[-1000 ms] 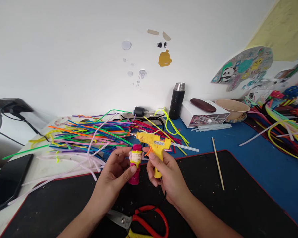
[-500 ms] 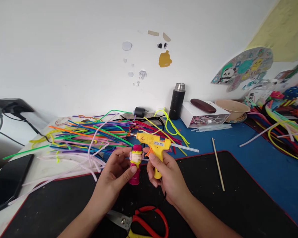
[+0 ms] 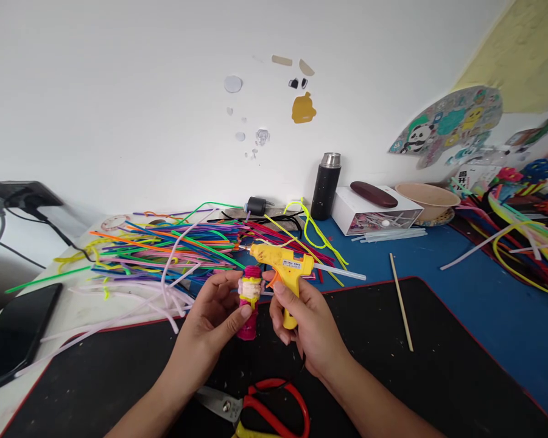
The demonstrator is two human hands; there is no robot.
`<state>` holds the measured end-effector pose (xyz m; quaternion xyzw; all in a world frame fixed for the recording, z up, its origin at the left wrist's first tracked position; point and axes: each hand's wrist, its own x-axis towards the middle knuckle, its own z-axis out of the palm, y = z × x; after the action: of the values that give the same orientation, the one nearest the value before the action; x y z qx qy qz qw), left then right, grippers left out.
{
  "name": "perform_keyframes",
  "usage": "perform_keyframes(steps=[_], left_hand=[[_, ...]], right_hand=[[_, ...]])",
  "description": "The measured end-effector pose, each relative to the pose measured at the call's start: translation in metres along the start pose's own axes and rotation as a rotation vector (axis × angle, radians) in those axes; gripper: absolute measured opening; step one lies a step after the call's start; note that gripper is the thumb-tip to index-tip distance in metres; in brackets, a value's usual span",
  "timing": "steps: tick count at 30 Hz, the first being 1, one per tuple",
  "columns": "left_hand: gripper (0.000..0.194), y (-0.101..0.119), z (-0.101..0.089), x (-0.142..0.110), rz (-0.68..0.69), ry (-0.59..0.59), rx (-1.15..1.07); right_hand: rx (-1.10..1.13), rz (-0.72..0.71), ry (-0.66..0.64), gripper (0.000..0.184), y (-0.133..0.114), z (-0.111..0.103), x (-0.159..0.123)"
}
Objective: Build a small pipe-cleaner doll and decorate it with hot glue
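Observation:
Between the thumb and fingers of my left hand [image 3: 212, 316] is a small pipe-cleaner figure [image 3: 251, 289], magenta with yellow bands and a pale middle, held upright. My right hand [image 3: 308, 322] grips a yellow hot glue gun [image 3: 285, 264] by its handle. The gun's metal nozzle points left, just above the figure's top, and a clear glue stick [image 3: 340, 271] sticks out of its back. Below the hands, red-and-yellow scissors [image 3: 274, 407] lie on the black mat [image 3: 365, 365], their lower part cut off by the frame.
Many coloured pipe cleaners [image 3: 164, 243] spread behind my left hand. A thin wooden stick [image 3: 400, 304] lies to the right. Along the wall stand a black thermos [image 3: 326, 188], a white box [image 3: 342, 213] and a beige bowl [image 3: 427, 196]. A black phone [image 3: 21, 334] is at far left.

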<state>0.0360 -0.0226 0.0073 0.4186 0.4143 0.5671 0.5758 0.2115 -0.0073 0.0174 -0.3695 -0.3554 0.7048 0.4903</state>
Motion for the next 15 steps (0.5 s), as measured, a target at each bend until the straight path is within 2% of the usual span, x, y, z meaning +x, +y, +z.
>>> perform_keyframes(steps=[15], left_hand=[[0.040,-0.0031,-0.0020,0.0000,-0.011,-0.001,0.002]], right_hand=[[-0.005,0.004,0.013,0.056,0.0008,0.0001,0.0000]])
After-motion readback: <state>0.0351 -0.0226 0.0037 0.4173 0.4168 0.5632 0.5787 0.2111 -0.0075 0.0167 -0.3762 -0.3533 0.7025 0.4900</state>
